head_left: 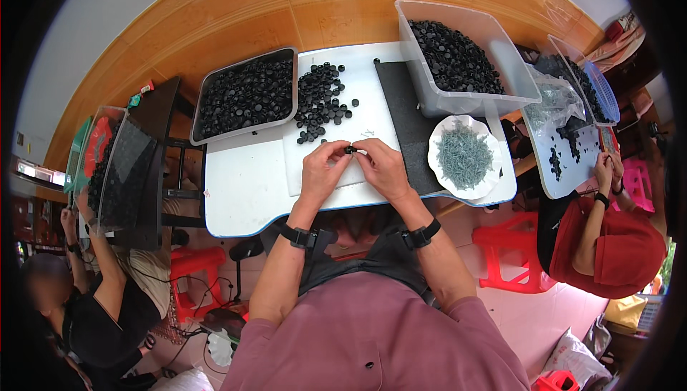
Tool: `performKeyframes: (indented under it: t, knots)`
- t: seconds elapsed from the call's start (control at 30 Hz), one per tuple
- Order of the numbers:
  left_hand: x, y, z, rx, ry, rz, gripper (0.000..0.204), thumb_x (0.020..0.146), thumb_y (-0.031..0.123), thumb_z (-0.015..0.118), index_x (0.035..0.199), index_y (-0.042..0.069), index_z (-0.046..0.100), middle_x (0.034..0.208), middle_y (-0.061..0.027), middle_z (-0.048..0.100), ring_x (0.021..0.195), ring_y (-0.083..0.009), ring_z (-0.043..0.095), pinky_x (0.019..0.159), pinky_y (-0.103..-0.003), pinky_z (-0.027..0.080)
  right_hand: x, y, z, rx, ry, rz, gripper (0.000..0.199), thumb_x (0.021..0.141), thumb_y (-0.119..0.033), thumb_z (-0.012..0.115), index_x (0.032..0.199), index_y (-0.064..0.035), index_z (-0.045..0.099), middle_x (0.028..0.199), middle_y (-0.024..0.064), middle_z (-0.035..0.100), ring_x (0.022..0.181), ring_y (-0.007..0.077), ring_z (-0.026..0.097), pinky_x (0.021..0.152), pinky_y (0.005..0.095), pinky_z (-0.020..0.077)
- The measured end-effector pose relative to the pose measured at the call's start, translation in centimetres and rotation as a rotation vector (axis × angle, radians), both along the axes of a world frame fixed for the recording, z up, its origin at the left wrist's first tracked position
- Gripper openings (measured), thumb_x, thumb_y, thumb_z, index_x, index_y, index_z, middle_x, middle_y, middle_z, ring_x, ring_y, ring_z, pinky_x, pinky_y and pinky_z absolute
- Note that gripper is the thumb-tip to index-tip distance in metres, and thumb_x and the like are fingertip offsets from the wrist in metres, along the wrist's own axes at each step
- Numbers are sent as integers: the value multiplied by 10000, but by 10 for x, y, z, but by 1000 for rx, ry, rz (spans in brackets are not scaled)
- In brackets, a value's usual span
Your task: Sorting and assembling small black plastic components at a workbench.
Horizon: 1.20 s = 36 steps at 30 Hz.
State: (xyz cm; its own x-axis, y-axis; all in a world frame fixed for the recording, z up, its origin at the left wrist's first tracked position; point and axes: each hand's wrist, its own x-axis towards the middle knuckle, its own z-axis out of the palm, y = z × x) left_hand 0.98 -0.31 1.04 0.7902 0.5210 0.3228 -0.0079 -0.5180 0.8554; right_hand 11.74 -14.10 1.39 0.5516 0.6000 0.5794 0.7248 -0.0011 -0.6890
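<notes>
Together, left hand [323, 171], right hand [385, 169], pinching black piece [349, 150]

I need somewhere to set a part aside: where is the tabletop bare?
The front-left white tabletop, between the metal-look tray and the left hand, is bare. So is a strip of black mat left of the scalloped dish. Crowded: loose black pieces beyond the hands; the bin at back right.
</notes>
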Motion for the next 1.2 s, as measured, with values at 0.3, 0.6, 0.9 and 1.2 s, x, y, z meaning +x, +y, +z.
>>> performKeyframes:
  t: [0.3,0.6,0.9,1.2]
  knots:
    - [0,1,-2,-25,-14,-23,279,868,25,765,1146,25,742,943,-113,750,789,-191,721,733,-306,575,5,1,-2,75,57,58,190,871,17,717,1059,-1,742,961,133,744,827,295,734,723,363,588]
    - [-1,2,0,-29,17,-30,274,888,36,759,1161,22,741,952,-96,760,793,-158,700,733,-282,562,11,2,3,-55,633,91,140,894,-50,740,1014,4,788,857,72,765,691,113,673,630,255,529]
    - [0,1,1,-39,28,-8,250,888,48,769,1135,16,744,909,-71,746,764,-121,661,713,-269,544,29,13,7,-172,794,149,148,835,-86,788,927,29,782,780,75,747,610,104,644,569,256,511]
    - [1,0,0,-36,54,21,251,868,85,807,1104,25,749,857,-56,732,739,-119,663,707,-262,550,33,16,18,-250,857,132,158,793,-97,805,887,20,758,740,78,735,572,113,640,545,254,490]
